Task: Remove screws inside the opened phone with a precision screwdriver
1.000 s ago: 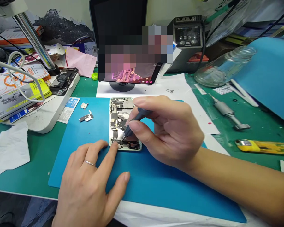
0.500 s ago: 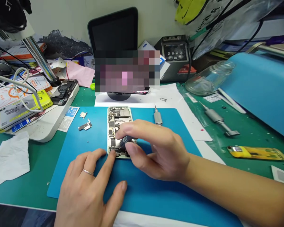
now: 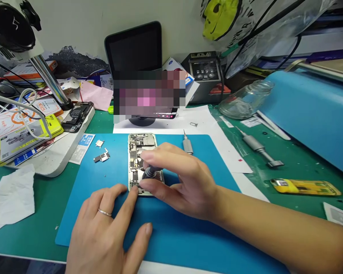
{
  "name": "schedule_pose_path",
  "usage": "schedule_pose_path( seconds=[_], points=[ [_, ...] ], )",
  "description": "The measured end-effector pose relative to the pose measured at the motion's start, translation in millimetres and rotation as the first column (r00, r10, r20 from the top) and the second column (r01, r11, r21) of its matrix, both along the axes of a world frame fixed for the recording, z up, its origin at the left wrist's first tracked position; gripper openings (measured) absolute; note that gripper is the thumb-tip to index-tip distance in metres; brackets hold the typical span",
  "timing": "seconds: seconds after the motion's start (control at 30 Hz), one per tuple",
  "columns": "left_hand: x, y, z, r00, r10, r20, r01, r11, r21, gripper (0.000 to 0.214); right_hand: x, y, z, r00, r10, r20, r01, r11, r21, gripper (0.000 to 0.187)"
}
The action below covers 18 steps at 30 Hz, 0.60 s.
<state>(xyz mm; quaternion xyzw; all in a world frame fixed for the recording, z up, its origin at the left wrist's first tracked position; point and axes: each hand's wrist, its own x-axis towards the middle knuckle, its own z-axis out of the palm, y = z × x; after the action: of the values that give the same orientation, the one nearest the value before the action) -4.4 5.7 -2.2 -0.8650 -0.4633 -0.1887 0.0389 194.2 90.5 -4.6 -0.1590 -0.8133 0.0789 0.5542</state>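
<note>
An opened phone (image 3: 144, 141) with its inner boards bare lies lengthwise on the blue mat (image 3: 177, 239). My left hand (image 3: 108, 224) rests with fingers spread, the index fingertip on the phone's lower left edge. Above the phone's lower half, my right hand (image 3: 183, 182) grips a dark, ribbed screwdriver (image 3: 149, 172) between thumb and fingers. Its tip is hidden. Two small metal parts, a plate (image 3: 100, 143) and a bracket (image 3: 102, 156), lie left of the phone. Beyond my right hand lies a grey screwdriver (image 3: 188, 145).
On the right are another grey screwdriver (image 3: 257, 146), a yellow phone-shaped part (image 3: 305, 187) and a glass jar (image 3: 242, 101) on its side. A partly blurred screen (image 3: 134, 49) stands behind. Boxes (image 3: 25, 133), a metal stand (image 3: 50, 80) and white tissue (image 3: 13, 199) occupy the left.
The whole view has shifted slightly. The screwdriver in my right hand has turned, and its handle end now points more toward me. My left hand keeps its place on the phone.
</note>
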Motion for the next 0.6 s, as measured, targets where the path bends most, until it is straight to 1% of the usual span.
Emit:
schedule_pose_path(
  seconds=[0.1, 0.23, 0.33, 0.4, 0.47, 0.6],
  points=[
    [1.0, 0.7, 0.1, 1.000, 0.008, 0.012, -0.008, 1.000, 0.010, 0.040, 0.8, 0.1, 0.8, 1.000, -0.004, 0.008, 0.004, 1.000, -0.002, 0.030],
    [1.3, -0.7, 0.2, 1.000, 0.009, 0.011, -0.009, 1.000, 0.011, 0.042, 0.8, -0.6, 2.0, 0.999, 0.041, 0.003, -0.041, 0.999, -0.025, 0.033],
    [-0.5, -2.2, -0.3, 1.000, 0.010, 0.003, -0.010, 1.000, -0.004, 0.042, 0.7, -0.3, 2.6, 1.000, 0.014, 0.023, -0.014, 1.000, 0.017, 0.029],
    [-1.4, -2.1, -0.6, 1.000, 0.009, -0.003, -0.009, 1.000, -0.011, 0.042, 1.0, -0.6, 3.0, 0.999, -0.018, 0.037, 0.018, 1.000, 0.022, 0.027],
    [-1.2, -1.3, -0.6, 1.000, 0.010, -0.005, -0.010, 1.000, -0.008, 0.043, 1.3, -1.5, 3.4, 0.999, -0.032, 0.033, 0.032, 0.999, 0.001, 0.027],
    [1.1, 0.0, 0.4, 1.000, 0.009, 0.007, -0.009, 1.000, 0.008, 0.042, 1.2, -2.0, 3.8, 1.000, 0.014, 0.017, -0.013, 0.999, -0.041, 0.033]
  ],
)
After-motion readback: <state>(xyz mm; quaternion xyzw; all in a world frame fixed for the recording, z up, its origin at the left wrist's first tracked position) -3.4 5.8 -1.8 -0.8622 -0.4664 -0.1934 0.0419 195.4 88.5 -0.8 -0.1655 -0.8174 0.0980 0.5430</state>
